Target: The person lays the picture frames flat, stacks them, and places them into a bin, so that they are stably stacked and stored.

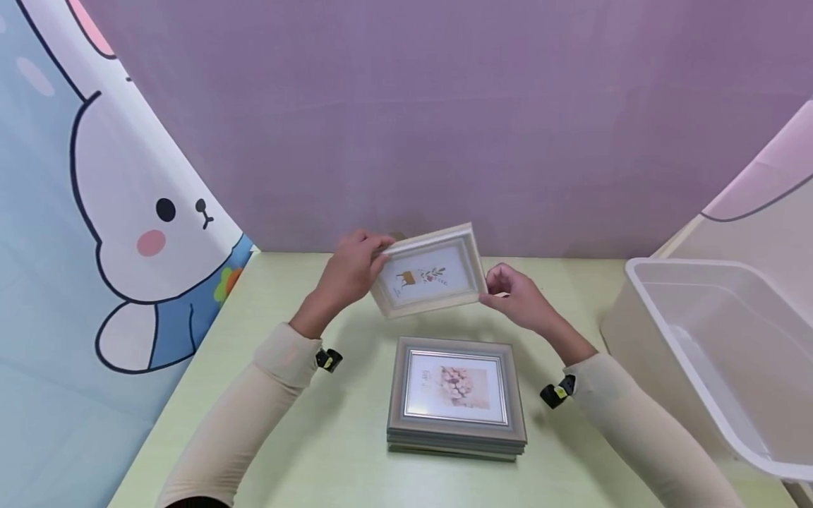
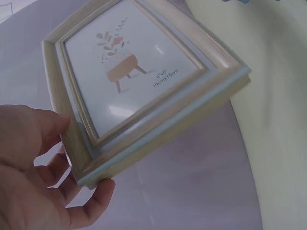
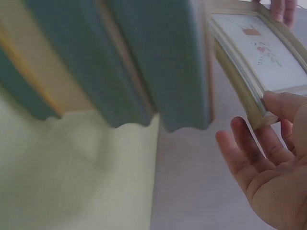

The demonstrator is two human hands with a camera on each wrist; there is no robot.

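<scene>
Left hand and right hand both pinch the cream picture frame at opposite ends, tilted above the table. Stack of frames lies flat on table

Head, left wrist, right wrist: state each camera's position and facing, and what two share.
Head: on the head, facing forward and down at the held picture frame and frame stack; left hand, right hand and sleeves show.
Left wrist: on that wrist, facing the picture frame; the left hand shows.
Right wrist: on that wrist, facing the picture frame past the frame stack; both hands show.
Head and right wrist share picture frame, frame stack, both hands.
</scene>
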